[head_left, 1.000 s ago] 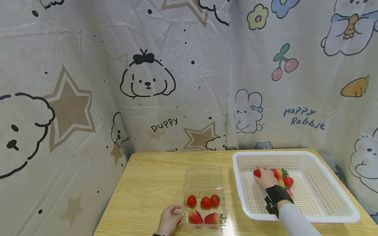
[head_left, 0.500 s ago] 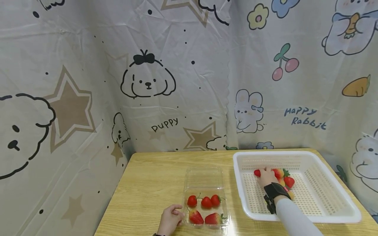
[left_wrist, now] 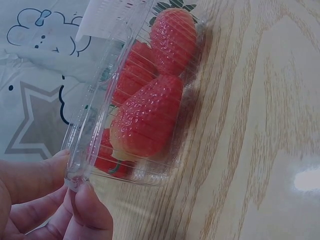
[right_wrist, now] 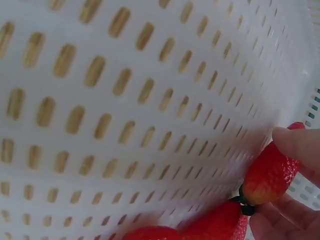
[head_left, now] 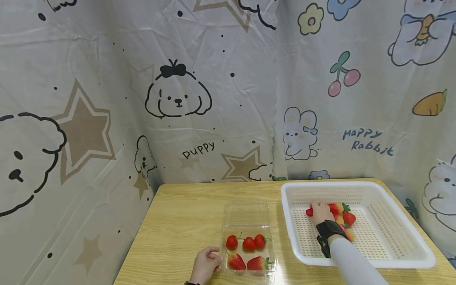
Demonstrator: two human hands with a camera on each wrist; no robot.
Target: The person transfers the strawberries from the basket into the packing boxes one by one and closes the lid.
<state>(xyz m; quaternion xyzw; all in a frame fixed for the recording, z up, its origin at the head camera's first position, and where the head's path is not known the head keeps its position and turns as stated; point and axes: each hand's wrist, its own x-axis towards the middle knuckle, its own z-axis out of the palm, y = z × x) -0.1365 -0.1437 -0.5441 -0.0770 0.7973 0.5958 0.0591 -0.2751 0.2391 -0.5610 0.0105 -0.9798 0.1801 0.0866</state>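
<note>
My left hand [head_left: 204, 264] pinches the rim corner of a clear plastic clamshell box [left_wrist: 82, 150], its lid laid back. Inside the box lie several red fruits, among them a large strawberry [head_left: 257, 263] and another strawberry [left_wrist: 147, 117] beside it. Over in the white basket, my right hand [head_left: 322, 213] grips a red strawberry [right_wrist: 270, 175], with the thumb on top and fingers underneath. The strawberry's green leafy end points towards other strawberries [right_wrist: 217, 222]. From the head view, my right hand partly hides these fruits.
The white perforated basket [head_left: 402, 245] stands at the right of the wooden table [head_left: 171, 221]. More strawberries, such as one [head_left: 349, 219] near its middle, lie in it. Printed curtains [head_left: 213, 91] hang behind and at the left.
My right hand has shifted slightly within the basket, its wrist moving a little left, and more of the fruit beside it shows. The left hand and the clamshell box stay put.
</note>
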